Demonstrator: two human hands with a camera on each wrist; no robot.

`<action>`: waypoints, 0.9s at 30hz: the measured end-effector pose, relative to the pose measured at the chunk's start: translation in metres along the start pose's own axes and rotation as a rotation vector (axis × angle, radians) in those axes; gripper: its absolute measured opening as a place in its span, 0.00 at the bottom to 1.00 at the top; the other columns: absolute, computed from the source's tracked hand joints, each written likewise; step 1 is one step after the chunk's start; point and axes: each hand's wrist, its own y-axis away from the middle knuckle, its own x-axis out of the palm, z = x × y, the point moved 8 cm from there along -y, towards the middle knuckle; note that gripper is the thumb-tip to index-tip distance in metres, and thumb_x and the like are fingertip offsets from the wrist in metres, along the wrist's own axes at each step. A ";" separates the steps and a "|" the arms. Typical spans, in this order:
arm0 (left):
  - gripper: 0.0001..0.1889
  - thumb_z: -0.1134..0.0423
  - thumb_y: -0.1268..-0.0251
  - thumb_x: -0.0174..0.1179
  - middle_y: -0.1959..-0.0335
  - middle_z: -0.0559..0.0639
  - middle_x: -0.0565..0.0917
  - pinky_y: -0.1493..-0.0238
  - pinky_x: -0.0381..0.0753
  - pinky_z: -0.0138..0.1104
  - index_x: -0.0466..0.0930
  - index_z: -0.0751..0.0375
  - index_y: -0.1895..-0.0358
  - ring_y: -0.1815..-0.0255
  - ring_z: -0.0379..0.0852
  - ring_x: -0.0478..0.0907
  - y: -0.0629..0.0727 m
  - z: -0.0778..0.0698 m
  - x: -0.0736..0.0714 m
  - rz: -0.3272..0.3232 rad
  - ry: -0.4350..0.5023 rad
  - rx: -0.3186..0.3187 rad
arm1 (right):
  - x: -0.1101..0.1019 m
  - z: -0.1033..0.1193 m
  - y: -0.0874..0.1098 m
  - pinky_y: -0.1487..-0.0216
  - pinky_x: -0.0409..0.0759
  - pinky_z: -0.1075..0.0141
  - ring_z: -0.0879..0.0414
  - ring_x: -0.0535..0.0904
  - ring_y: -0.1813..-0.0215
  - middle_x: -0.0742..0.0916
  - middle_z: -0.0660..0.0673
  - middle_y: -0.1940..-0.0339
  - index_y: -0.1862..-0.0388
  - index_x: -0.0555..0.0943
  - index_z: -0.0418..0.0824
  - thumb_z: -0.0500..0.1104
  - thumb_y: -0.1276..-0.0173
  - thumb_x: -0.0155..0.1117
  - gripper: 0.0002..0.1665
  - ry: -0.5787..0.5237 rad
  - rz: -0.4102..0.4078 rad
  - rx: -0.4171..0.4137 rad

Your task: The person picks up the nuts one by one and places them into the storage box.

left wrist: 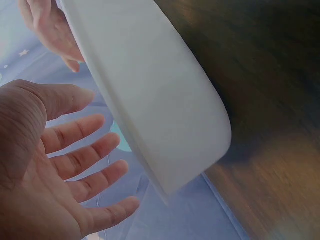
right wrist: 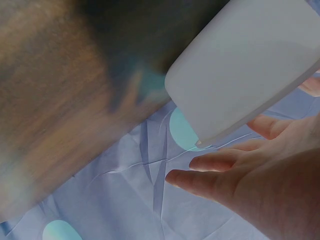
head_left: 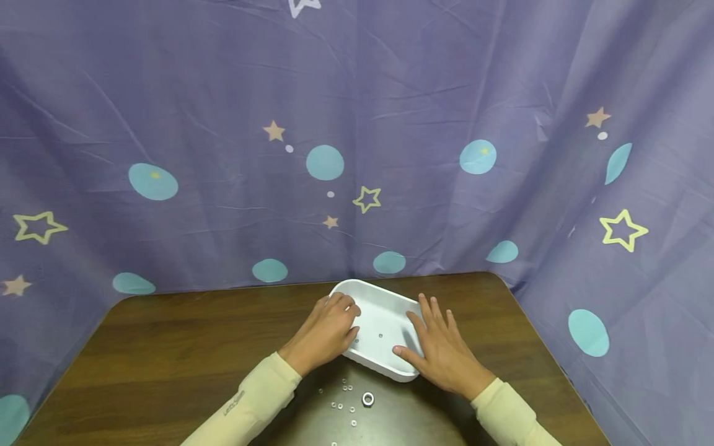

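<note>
A white tray [head_left: 385, 313] lies at an angle on the table, with small nuts [head_left: 381, 336] on its floor. My left hand [head_left: 329, 325] hovers at the tray's left end, fingers loosely bent; in the left wrist view that hand [left wrist: 65, 155] holds nothing and appears apart from the wall. Over the right end, my right hand [head_left: 443, 347] has its fingers spread. The right wrist view shows this hand [right wrist: 245, 175] beside the tray's rim; whether a finger touches it I cannot tell. A larger metal nut [head_left: 368, 399] lies in front of the tray.
Several tiny nuts [head_left: 352, 409] are scattered on the brown wooden table [head_left: 184, 359], between my forearms. A purple curtain [head_left: 357, 124] with stars and blue dots hangs behind the table's far edge and along both sides.
</note>
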 end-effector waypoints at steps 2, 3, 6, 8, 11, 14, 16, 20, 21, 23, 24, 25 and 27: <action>0.13 0.57 0.38 0.79 0.56 0.51 0.86 0.45 0.85 0.51 0.88 0.57 0.57 0.49 0.55 0.82 0.003 0.001 0.000 0.001 -0.004 -0.002 | 0.002 -0.003 -0.003 0.22 0.59 0.24 0.23 0.56 0.14 0.62 0.23 0.13 0.22 0.74 0.31 0.71 0.20 0.60 0.49 0.000 0.019 0.012; 0.13 0.57 0.38 0.79 0.56 0.51 0.86 0.44 0.84 0.51 0.88 0.57 0.56 0.49 0.55 0.82 0.005 0.002 -0.001 0.003 -0.004 -0.005 | 0.003 -0.004 -0.005 0.22 0.58 0.24 0.23 0.56 0.14 0.62 0.23 0.13 0.21 0.74 0.31 0.70 0.20 0.60 0.49 -0.002 0.029 0.016; 0.12 0.58 0.38 0.79 0.55 0.52 0.86 0.44 0.84 0.51 0.88 0.57 0.56 0.49 0.55 0.82 0.011 0.005 -0.002 0.005 -0.009 -0.019 | 0.008 -0.010 -0.009 0.21 0.57 0.24 0.24 0.54 0.13 0.62 0.23 0.13 0.20 0.73 0.32 0.71 0.20 0.60 0.50 -0.004 0.057 0.032; 0.12 0.59 0.39 0.79 0.55 0.52 0.86 0.43 0.84 0.52 0.88 0.57 0.56 0.49 0.55 0.82 0.016 0.007 -0.004 0.001 -0.009 -0.031 | 0.011 -0.014 -0.011 0.21 0.55 0.24 0.24 0.53 0.12 0.61 0.23 0.13 0.20 0.73 0.32 0.71 0.20 0.59 0.50 -0.009 0.070 0.043; 0.13 0.60 0.39 0.79 0.54 0.52 0.86 0.41 0.84 0.53 0.88 0.57 0.55 0.48 0.55 0.82 0.027 0.011 -0.009 -0.006 0.001 -0.049 | 0.015 -0.020 -0.012 0.21 0.55 0.23 0.25 0.52 0.12 0.61 0.23 0.13 0.19 0.72 0.33 0.72 0.20 0.59 0.52 -0.013 0.080 0.057; 0.12 0.60 0.38 0.79 0.53 0.51 0.86 0.39 0.83 0.54 0.88 0.57 0.55 0.46 0.55 0.82 0.039 0.016 -0.012 -0.015 0.016 -0.067 | 0.018 -0.025 -0.012 0.21 0.55 0.23 0.24 0.53 0.12 0.62 0.23 0.13 0.19 0.72 0.33 0.73 0.21 0.60 0.52 -0.013 0.079 0.065; 0.12 0.61 0.37 0.79 0.53 0.51 0.86 0.39 0.83 0.55 0.88 0.58 0.55 0.45 0.55 0.82 0.047 0.020 -0.016 -0.023 0.035 -0.082 | 0.019 -0.025 -0.012 0.21 0.56 0.23 0.24 0.54 0.13 0.62 0.23 0.13 0.19 0.72 0.33 0.73 0.21 0.60 0.52 -0.010 0.075 0.065; 0.13 0.64 0.39 0.79 0.54 0.51 0.85 0.39 0.83 0.57 0.87 0.60 0.55 0.46 0.56 0.81 0.064 0.026 -0.026 -0.050 0.062 -0.104 | 0.019 -0.024 -0.014 0.22 0.56 0.22 0.23 0.54 0.13 0.63 0.23 0.14 0.20 0.73 0.33 0.72 0.21 0.60 0.51 -0.014 0.071 0.057; 0.13 0.65 0.40 0.80 0.54 0.51 0.85 0.40 0.83 0.57 0.87 0.60 0.55 0.46 0.56 0.81 0.068 0.027 -0.027 -0.059 0.063 -0.107 | 0.019 -0.023 -0.015 0.22 0.56 0.22 0.23 0.54 0.13 0.63 0.23 0.14 0.20 0.72 0.33 0.72 0.21 0.60 0.51 -0.018 0.071 0.054; 0.14 0.65 0.42 0.81 0.54 0.51 0.85 0.40 0.83 0.57 0.87 0.61 0.55 0.46 0.56 0.81 0.076 0.029 -0.031 -0.073 0.058 -0.104 | 0.018 -0.023 -0.016 0.21 0.55 0.22 0.23 0.54 0.13 0.64 0.23 0.14 0.20 0.72 0.33 0.72 0.21 0.60 0.51 -0.020 0.074 0.055; 0.15 0.65 0.42 0.81 0.54 0.51 0.85 0.40 0.83 0.57 0.87 0.61 0.55 0.46 0.56 0.81 0.080 0.029 -0.033 -0.080 0.053 -0.100 | 0.018 -0.022 -0.016 0.21 0.55 0.22 0.23 0.54 0.13 0.64 0.23 0.14 0.20 0.73 0.33 0.72 0.21 0.60 0.51 -0.020 0.075 0.056; 0.15 0.65 0.43 0.81 0.54 0.51 0.85 0.40 0.83 0.57 0.87 0.61 0.55 0.46 0.56 0.81 0.084 0.028 -0.034 -0.086 0.050 -0.096 | 0.018 -0.022 -0.017 0.21 0.56 0.22 0.23 0.54 0.13 0.64 0.23 0.14 0.20 0.73 0.33 0.72 0.21 0.60 0.51 -0.019 0.075 0.055; 0.17 0.65 0.46 0.82 0.54 0.51 0.85 0.41 0.84 0.57 0.87 0.61 0.55 0.47 0.56 0.82 0.091 0.028 -0.035 -0.099 0.044 -0.091 | 0.018 -0.021 -0.018 0.21 0.56 0.22 0.23 0.54 0.13 0.64 0.23 0.14 0.20 0.73 0.33 0.72 0.20 0.60 0.51 -0.019 0.077 0.055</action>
